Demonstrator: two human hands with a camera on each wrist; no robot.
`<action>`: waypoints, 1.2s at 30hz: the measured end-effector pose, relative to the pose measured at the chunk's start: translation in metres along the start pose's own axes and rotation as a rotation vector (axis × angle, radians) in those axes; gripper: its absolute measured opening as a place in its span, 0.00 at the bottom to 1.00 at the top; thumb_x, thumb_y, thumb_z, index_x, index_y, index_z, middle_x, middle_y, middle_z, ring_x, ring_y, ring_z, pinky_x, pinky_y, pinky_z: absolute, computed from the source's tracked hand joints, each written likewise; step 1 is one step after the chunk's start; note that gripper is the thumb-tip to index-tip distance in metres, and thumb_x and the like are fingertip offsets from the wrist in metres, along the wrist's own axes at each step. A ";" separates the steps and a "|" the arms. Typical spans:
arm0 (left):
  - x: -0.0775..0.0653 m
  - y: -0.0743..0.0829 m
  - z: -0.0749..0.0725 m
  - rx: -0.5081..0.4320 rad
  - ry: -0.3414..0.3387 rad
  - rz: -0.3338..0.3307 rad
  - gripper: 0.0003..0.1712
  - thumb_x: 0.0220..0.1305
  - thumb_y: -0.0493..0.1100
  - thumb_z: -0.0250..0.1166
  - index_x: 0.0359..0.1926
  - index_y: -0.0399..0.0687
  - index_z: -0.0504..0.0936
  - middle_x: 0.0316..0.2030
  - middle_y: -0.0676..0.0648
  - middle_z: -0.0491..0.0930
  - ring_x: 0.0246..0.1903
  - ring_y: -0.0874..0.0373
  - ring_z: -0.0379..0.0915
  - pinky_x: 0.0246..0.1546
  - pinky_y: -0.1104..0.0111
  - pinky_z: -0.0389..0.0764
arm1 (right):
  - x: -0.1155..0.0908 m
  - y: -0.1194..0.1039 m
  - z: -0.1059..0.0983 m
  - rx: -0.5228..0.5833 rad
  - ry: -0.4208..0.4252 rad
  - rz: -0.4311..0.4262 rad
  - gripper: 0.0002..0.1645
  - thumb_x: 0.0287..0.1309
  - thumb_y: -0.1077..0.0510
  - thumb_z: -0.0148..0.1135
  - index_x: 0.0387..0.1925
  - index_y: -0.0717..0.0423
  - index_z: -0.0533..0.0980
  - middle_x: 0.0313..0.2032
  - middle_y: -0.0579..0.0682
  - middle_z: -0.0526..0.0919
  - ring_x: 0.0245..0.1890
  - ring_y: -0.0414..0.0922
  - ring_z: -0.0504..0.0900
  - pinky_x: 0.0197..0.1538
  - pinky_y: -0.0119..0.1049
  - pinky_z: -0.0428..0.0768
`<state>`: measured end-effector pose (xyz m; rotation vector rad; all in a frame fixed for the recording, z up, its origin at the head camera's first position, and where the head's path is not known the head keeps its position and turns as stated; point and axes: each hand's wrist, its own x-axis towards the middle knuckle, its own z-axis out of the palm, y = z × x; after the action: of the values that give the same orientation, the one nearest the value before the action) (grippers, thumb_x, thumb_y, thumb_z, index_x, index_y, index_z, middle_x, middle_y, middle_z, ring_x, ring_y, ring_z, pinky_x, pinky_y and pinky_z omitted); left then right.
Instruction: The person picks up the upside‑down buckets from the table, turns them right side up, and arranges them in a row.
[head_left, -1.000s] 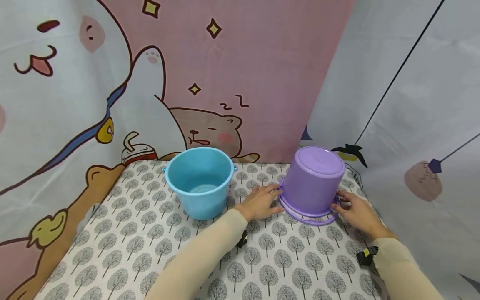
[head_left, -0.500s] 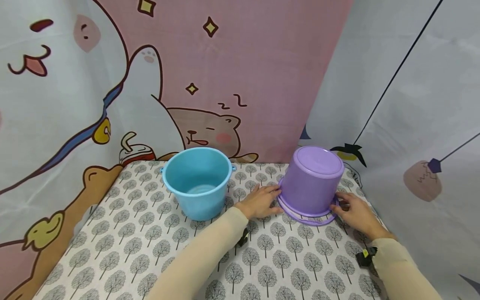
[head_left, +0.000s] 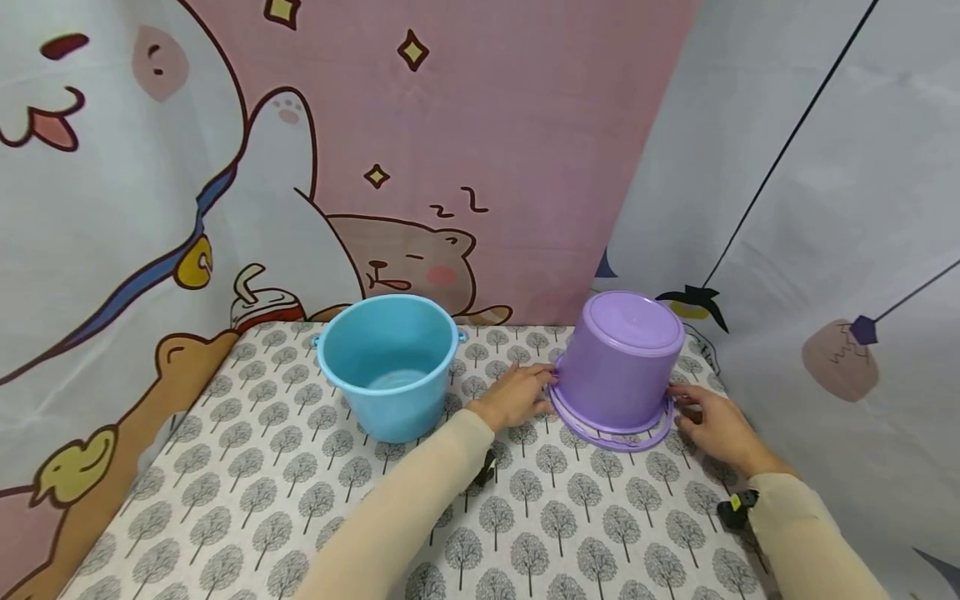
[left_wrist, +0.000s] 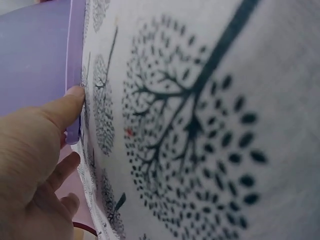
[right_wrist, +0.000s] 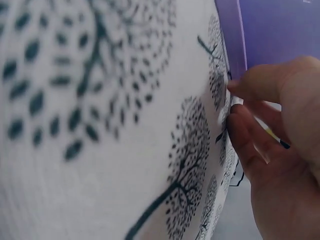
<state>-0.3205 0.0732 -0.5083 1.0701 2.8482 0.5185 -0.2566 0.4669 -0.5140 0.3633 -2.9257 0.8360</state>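
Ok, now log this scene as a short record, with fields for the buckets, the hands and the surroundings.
Blue bucket: upright, mouth up, left of the purple one in the head view
Purple bucket: upside down, base up
Purple handle: looped out on the near side of its bucket
Left hand: touches the purple bucket's rim on its left
Right hand: at the same rim, opposite side
Tablecloth: white, dark tree print
Backdrop: cartoon animals on pink and white
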 end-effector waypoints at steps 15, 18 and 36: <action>0.003 -0.007 0.003 -0.149 0.005 -0.030 0.31 0.82 0.50 0.74 0.79 0.49 0.79 0.87 0.45 0.74 0.88 0.48 0.70 0.97 0.40 0.54 | 0.006 0.012 0.004 0.067 -0.061 0.037 0.23 0.79 0.70 0.68 0.71 0.65 0.82 0.81 0.74 0.76 0.63 0.72 0.92 0.55 0.43 0.99; 0.004 -0.007 0.005 -0.177 0.012 -0.036 0.31 0.80 0.49 0.75 0.77 0.49 0.79 0.85 0.45 0.76 0.87 0.49 0.71 0.98 0.43 0.53 | 0.006 0.013 0.006 0.067 -0.057 0.026 0.23 0.79 0.71 0.69 0.71 0.65 0.82 0.80 0.74 0.77 0.63 0.72 0.92 0.56 0.47 0.99; 0.009 -0.009 0.007 -0.210 0.057 -0.040 0.30 0.77 0.49 0.76 0.73 0.45 0.82 0.85 0.43 0.77 0.82 0.47 0.78 0.95 0.47 0.62 | 0.010 0.019 0.003 0.033 -0.030 -0.029 0.23 0.75 0.71 0.74 0.67 0.61 0.85 0.80 0.71 0.78 0.66 0.72 0.91 0.65 0.55 0.95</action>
<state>-0.3322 0.0751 -0.5176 0.9755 2.7779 0.8355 -0.2715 0.4785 -0.5249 0.4231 -2.9296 0.8835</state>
